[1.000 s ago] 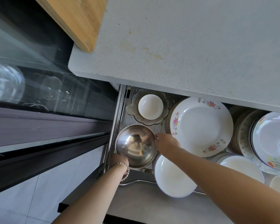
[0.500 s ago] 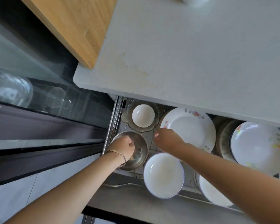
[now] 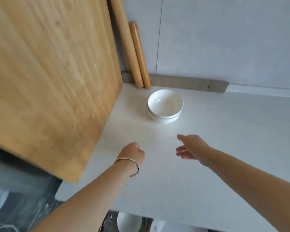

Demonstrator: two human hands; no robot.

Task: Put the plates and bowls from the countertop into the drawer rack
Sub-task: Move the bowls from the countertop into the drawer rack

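Two stacked white bowls (image 3: 165,105) stand on the white countertop (image 3: 216,148) near the back wall. My right hand (image 3: 190,149) hovers over the counter a short way in front of the bowls, fingers spread, holding nothing. My left hand (image 3: 133,152), with a bracelet at the wrist, is further left and nearer to me, fingers curled in with nothing in them. Below the counter's front edge a sliver of the drawer rack shows, with a white dish (image 3: 129,222) in it.
A large wooden board (image 3: 49,77) leans on the counter's left side. Two wooden rolling pins (image 3: 137,56) stand against the grey wall behind the bowls. A metal strip (image 3: 191,83) runs along the wall's base.
Both hands have left the steel bowl in the drawer and risen over the countertop. The view has swung up from the drawer to the counter and the white bowls.
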